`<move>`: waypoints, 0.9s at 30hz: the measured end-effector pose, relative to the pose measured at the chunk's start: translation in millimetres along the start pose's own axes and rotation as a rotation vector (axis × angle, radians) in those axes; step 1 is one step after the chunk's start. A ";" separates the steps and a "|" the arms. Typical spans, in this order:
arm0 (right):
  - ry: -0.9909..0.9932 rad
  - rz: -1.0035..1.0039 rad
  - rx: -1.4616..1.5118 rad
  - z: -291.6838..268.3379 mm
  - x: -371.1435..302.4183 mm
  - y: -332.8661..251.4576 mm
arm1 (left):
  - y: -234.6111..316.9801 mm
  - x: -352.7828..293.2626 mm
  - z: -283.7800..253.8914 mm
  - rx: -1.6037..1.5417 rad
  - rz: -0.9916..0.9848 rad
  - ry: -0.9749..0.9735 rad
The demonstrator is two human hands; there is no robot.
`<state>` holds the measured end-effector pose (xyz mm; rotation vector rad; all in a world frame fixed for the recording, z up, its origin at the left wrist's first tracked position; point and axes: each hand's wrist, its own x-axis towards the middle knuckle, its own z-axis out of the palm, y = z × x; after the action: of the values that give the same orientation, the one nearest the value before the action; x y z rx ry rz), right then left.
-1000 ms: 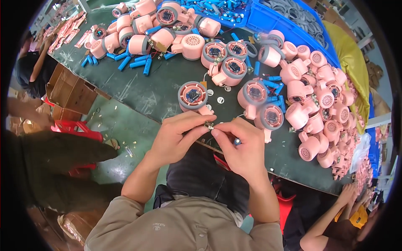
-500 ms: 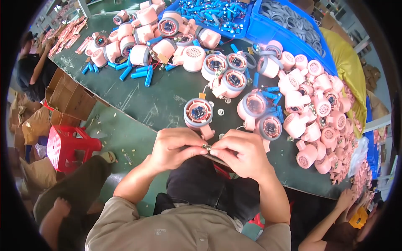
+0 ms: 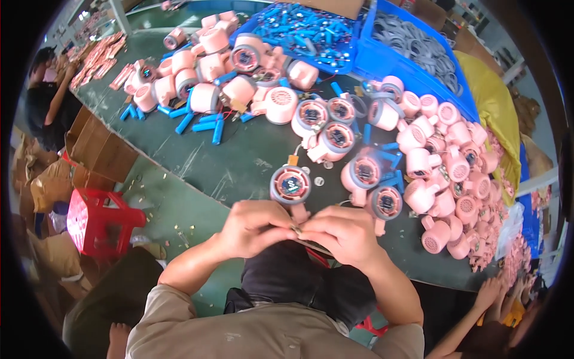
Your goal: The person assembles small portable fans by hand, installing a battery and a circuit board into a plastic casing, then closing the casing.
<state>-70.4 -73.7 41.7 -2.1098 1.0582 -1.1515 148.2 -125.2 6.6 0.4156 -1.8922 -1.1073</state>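
My left hand (image 3: 256, 227) and my right hand (image 3: 342, 234) meet at the table's near edge. Their fingertips pinch a tiny shiny piece (image 3: 297, 230) that looks like a small circuit board; the fingers cover most of it. Just beyond them lies a pink handheld fan body (image 3: 291, 183) with a grey ring and a dark board inside its round opening. Its handle stub points toward my fingers. Right of it rest two more pink fan bodies (image 3: 385, 202) with grey rings. Two small white discs (image 3: 319, 181) lie between.
Pink fan heads (image 3: 457, 167) heap up on the right. More sit at the back left among blue cylindrical batteries (image 3: 206, 125). Blue bins hold batteries (image 3: 299, 30) and grey rings (image 3: 412, 42). A red stool (image 3: 101, 221) stands at left. Other people work at both sides.
Both hands stay together on the small piece, which now appears turned and more covered by the fingers. The whole view has shifted slightly, with the table things lower in it.
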 end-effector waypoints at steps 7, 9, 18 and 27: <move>0.400 0.282 -0.158 -50.1 46.1 -13.7 | 16.6 100.4 -91.7 0.012 -0.345 0.474; 0.404 0.300 -0.376 -84.4 48.2 12.9 | 0.4 132.8 -136.0 0.125 -0.236 0.583; -0.049 0.438 -0.642 -113.0 55.1 75.5 | -39.5 154.7 -166.1 1.011 -0.093 0.636; 0.768 0.289 0.341 -117.7 10.9 51.8 | -14.6 69.6 5.7 0.913 -0.319 0.156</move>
<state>-187.7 -119.7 69.1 -1.2044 1.3053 -1.8837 102.8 -175.1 29.5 1.2998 -2.1437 -0.3023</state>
